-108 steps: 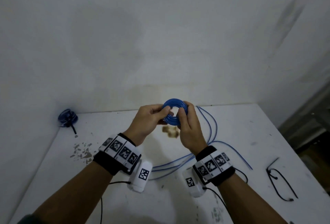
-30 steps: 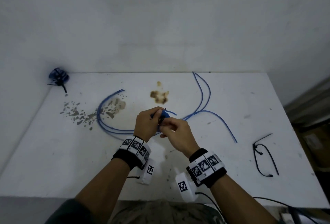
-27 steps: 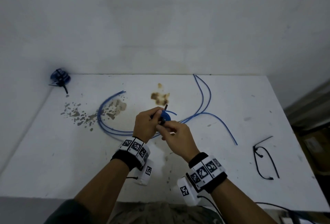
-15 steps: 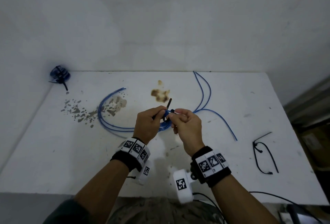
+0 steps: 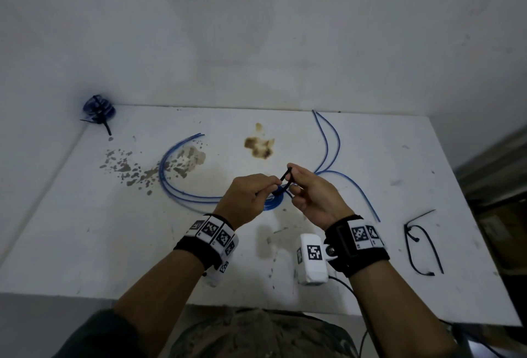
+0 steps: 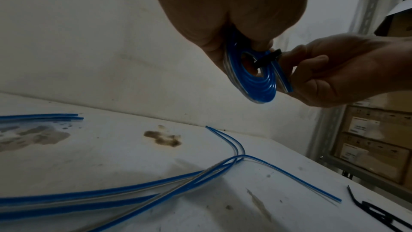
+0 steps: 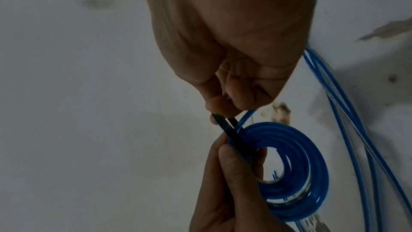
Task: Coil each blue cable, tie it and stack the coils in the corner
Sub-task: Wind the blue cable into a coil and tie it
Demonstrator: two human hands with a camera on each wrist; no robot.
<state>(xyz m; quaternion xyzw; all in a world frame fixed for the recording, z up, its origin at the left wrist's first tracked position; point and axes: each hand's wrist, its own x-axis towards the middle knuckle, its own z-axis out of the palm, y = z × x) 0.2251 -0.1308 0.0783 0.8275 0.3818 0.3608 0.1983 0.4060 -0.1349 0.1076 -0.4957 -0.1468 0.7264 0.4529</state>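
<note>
Above the middle of the white table (image 5: 85, 243), my left hand (image 5: 268, 186) grips a small flat coil of blue cable (image 5: 274, 201). A black tie (image 5: 286, 176) passes through the coil's hole (image 6: 266, 59). My right hand (image 5: 292, 178) pinches the tie's free end (image 7: 231, 130) just beside the coil (image 7: 312, 165). Tied blue coils (image 5: 98, 109) are stacked in the far left corner. Loose blue cables (image 5: 171, 183) lie on the table under and behind my hands.
More loose blue cable (image 5: 333, 143) curves toward the back wall on the right. Spare black ties (image 5: 422, 243) lie near the right edge. Brown stains (image 5: 259, 148) and flaked paint (image 5: 128, 169) mark the tabletop. Boxes on a shelf (image 6: 379, 138) stand beyond the right edge.
The coil came down from in front of the wall to just above the table. A black tie now runs through it, and my right hand has drawn its end up and to the right.
</note>
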